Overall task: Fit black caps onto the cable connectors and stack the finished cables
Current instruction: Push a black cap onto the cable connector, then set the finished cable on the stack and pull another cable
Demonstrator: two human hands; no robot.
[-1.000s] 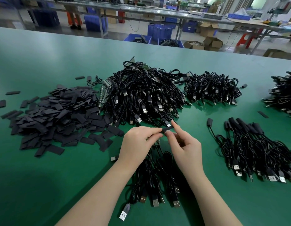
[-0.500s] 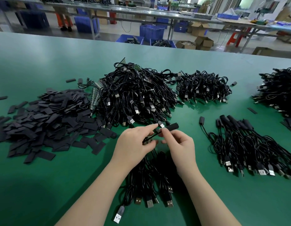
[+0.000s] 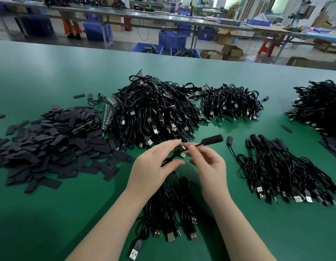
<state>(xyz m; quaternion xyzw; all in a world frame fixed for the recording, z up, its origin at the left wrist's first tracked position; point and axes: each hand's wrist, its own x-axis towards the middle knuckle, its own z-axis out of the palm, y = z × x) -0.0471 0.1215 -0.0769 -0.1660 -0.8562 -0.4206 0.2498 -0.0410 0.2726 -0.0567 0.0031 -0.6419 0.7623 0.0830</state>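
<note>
1. The left hand point(image 3: 155, 164) pinches a thin black cable point(image 3: 171, 157) between thumb and fingers, just above the green table point(image 3: 50, 213).
2. The right hand point(image 3: 210, 166) pinches the same cable just below its capped end; the black cap point(image 3: 212, 139) sticks out up and to the right, clear of the table.
3. Loose caps point(image 3: 50, 140) lie heaped at left, uncapped cables point(image 3: 154, 113) behind the hands.
4. Capped cables point(image 3: 282, 166) lie in a row at right.
5. More cables point(image 3: 174, 210) lie under the wrists.
6. No writing or brand is legible anywhere.
</note>
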